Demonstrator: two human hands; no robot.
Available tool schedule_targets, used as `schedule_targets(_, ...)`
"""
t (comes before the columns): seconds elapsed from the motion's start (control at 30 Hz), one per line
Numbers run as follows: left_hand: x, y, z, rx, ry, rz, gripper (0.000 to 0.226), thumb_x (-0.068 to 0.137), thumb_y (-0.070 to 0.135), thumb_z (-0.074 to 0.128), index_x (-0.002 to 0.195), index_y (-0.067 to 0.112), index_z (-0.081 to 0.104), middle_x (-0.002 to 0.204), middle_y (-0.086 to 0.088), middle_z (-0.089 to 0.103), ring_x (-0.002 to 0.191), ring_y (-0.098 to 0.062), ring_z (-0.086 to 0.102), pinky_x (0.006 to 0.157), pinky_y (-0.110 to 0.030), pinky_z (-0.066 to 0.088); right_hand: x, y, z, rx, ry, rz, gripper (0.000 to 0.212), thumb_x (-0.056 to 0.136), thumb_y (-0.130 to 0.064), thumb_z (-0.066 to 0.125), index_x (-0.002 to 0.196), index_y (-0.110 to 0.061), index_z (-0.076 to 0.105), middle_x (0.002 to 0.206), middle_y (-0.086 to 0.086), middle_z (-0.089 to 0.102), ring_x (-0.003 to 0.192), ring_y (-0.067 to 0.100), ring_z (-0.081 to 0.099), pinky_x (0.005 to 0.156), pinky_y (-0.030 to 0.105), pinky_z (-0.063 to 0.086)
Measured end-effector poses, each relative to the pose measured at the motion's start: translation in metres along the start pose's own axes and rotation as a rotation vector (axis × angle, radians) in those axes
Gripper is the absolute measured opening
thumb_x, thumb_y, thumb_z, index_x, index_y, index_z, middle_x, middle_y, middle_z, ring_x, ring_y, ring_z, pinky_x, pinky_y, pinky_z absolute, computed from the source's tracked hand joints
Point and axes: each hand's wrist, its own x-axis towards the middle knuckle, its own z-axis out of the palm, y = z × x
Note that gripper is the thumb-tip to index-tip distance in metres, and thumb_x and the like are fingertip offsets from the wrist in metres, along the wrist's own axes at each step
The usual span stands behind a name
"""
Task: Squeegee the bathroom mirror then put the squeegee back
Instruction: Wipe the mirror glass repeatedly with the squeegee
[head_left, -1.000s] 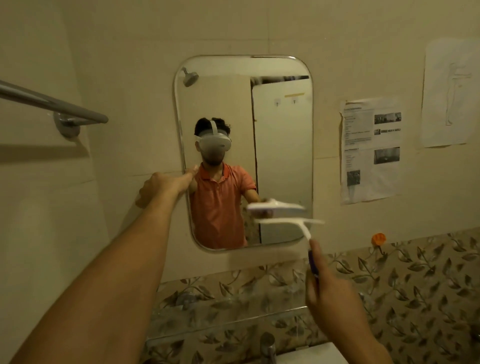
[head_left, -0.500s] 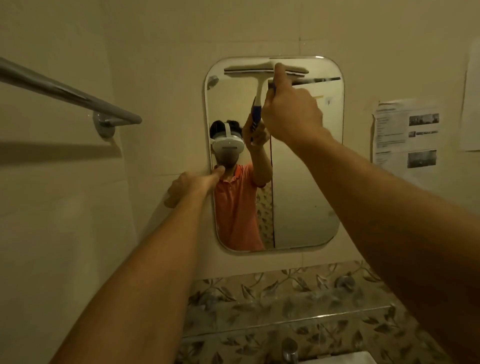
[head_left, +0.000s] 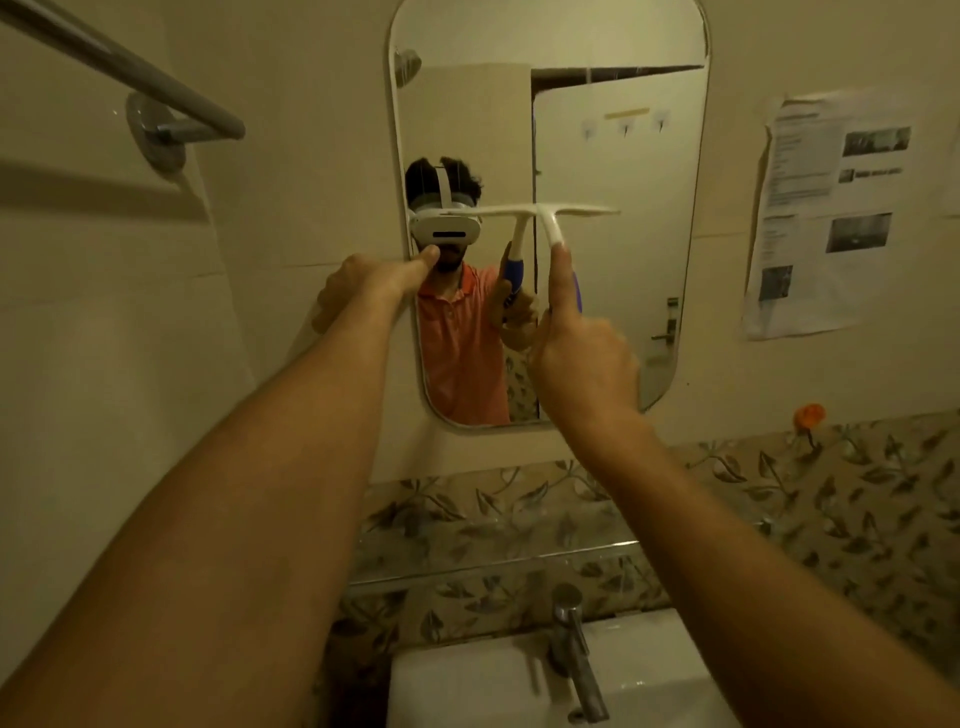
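The right grip (head_left: 582, 364) curls round the blue handle of the squeegee (head_left: 550, 212), forefinger stretched up its neck, the white blade level on the mirror (head_left: 613, 156) just above. The left grip (head_left: 363, 286), fingers curled, thumbs the mirror's left edge.

Mirror (head_left: 613, 156), 12 o'clock, was smooth glossy glass | squeegee (head_left: 545, 212) showed white glossy plastic, blue grip | towel bar (head_left: 171, 93), 10 o'clock, was satin metal | tap (head_left: 569, 634), 6 o'clock, was polished metal | basin (head_left: 457, 686) looked glossy white | sheet (head_left: 810, 249), 2 o'clock, was matt wrinkled paper | leaf-print tiles (head_left: 857, 493) were glossy.
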Motion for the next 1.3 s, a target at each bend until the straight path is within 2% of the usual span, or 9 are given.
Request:
schedule_targets(0.13,-0.005,0.001,-0.001,-0.002,0.005,0.008,0.103,0.057,0.091,0.063,0.127,0.017,0.061,0.129,-0.013,0.061,0.118,-0.038,0.056,0.099,-0.049,0.047,-0.047,0.023,0.025,-0.005,-0.052,0.016,0.094,0.103,-0.019,0.045,0.149,-0.041,-0.033,0.063,0.003,0.051,0.046,0.017,0.049,0.043,0.030,0.044)
schedule_targets(0.27,-0.002,0.000,0.001,0.004,0.017,0.010,0.106,0.050,0.095,0.059,0.126,0.020,0.065,0.130,-0.011,0.062,0.118,-0.038,0.057,0.098,-0.051,0.048,-0.086,0.041,0.049,-0.038,-0.107,0.066,0.096,0.100,-0.015,0.045,0.150,-0.038,-0.035,0.060,0.005,0.053,0.046,0.020,0.050,0.047,0.036,0.052)
schedule_targets(0.37,0.000,-0.001,0.002,-0.001,0.020,0.018,0.108,0.052,0.094,0.060,0.130,0.020,0.063,0.133,-0.011,0.060,0.121,-0.039,0.056,0.099,-0.052,0.048,-0.113,0.052,0.061,-0.036,-0.161,0.088,0.096,0.099,-0.015,0.046,0.152,-0.035,-0.032,0.058,0.001,0.049,0.046,0.017,0.047,0.046,0.034,0.048)
schedule_targets(0.5,0.000,-0.002,0.004,-0.017,0.024,0.024,0.105,0.053,0.094,0.060,0.129,0.021,0.064,0.132,-0.011,0.061,0.119,-0.038,0.056,0.099,-0.051,0.048,-0.142,0.061,0.072,-0.014,-0.216,0.119,0.092,0.103,-0.018,0.041,0.149,-0.036,-0.036,0.058,-0.006,0.044,0.046,0.011,0.042,0.042,0.025,0.031)
schedule_targets(0.63,-0.003,-0.001,0.004,-0.005,0.020,0.026,0.104,0.060,0.091,0.061,0.132,0.017,0.059,0.134,-0.013,0.059,0.122,-0.038,0.055,0.101,-0.050,0.046,-0.156,0.068,0.082,0.009,-0.276,0.176,0.094,0.102,-0.018,0.041,0.147,-0.039,-0.038,0.061,-0.002,0.053,0.050,0.016,0.052,0.047,0.033,0.046)
schedule_targets(0.83,-0.001,-0.002,0.002,-0.010,-0.009,0.027,0.105,0.057,0.092,0.062,0.129,0.016,0.061,0.131,-0.013,0.061,0.119,-0.038,0.057,0.099,-0.051,0.047,-0.165,0.071,0.068,0.041,-0.351,0.259,0.081,0.105,-0.024,0.037,0.154,-0.038,-0.027,0.062,-0.005,0.051,0.050,0.011,0.047,0.049,0.031,0.047)
schedule_targets(1.0,0.001,-0.008,-0.003,-0.018,-0.022,0.051,0.111,0.046,0.099,0.053,0.124,0.022,0.066,0.126,-0.011,0.065,0.114,-0.035,0.061,0.097,-0.046,0.050,-0.132,0.034,0.033,0.251,-0.117,0.115,0.081,0.105,-0.028,0.044,0.155,-0.046,-0.017,0.055,-0.007,0.047,0.044,0.010,0.046,0.043,0.033,0.043)
schedule_targets(1.2,0.008,-0.016,-0.009,-0.020,-0.105,0.102,0.092,0.064,0.090,0.044,0.124,0.025,0.068,0.124,-0.007,0.066,0.109,-0.034,0.062,0.096,-0.043,0.051,-0.008,-0.031,-0.028,0.306,0.124,-0.048,0.067,0.107,-0.037,0.036,0.160,-0.037,-0.005,0.060,-0.002,0.050,0.048,0.013,0.050,0.044,0.029,0.042)
schedule_targets(1.3,0.011,-0.016,-0.010,-0.004,-0.116,0.118,0.083,0.068,0.083,0.044,0.124,0.027,0.068,0.120,-0.007,0.067,0.105,-0.033,0.063,0.094,-0.043,0.052,0.045,-0.056,-0.054,0.304,0.183,-0.081,0.065,0.108,-0.038,0.035,0.161,-0.035,-0.003,0.064,0.000,0.053,0.053,0.019,0.055,0.053,0.043,0.055)
